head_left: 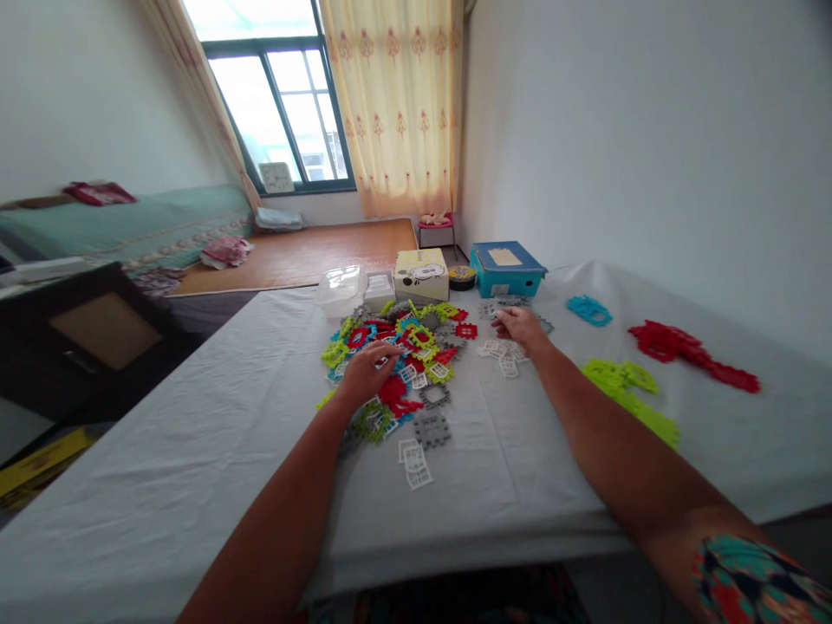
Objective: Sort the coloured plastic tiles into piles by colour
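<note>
A heap of flat plastic building tiles (403, 355) in red, lime, blue, grey and white lies in the middle of a table under a white cloth (195, 451). My left hand (367, 371) rests on the heap's near left side, fingers curled down onto the tiles. My right hand (518, 328) reaches to the heap's right, its fingers bent over a small cluster of white tiles (502, 354), with grey tiles (497, 305) just beyond. What either hand grips is hidden.
Sorted groups lie to the right: a blue tile (588, 309), lime tiles (627, 392), red tiles (689, 354). At the table's far edge stand a clear tub (339, 290), a cream box (421, 274), a round tin (462, 276) and a blue box (505, 268). A bed (130, 225) is at left.
</note>
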`<action>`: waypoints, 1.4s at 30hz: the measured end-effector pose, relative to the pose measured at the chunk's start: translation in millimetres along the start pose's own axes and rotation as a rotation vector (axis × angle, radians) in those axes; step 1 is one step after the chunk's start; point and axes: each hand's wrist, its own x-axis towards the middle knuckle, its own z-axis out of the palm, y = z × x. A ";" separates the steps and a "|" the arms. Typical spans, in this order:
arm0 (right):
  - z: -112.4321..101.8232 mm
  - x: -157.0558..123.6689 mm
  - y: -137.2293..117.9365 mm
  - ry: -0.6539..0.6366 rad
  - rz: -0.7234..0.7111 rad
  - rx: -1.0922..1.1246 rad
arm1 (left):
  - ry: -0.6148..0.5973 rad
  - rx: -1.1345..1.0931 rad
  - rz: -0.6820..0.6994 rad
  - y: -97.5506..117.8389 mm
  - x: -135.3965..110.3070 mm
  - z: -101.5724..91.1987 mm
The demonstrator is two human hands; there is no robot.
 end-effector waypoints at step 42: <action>4.1 -13.9 -2.5 -0.102 -0.150 -0.198 | 0.001 0.009 -0.004 1.9 -0.4 -1.5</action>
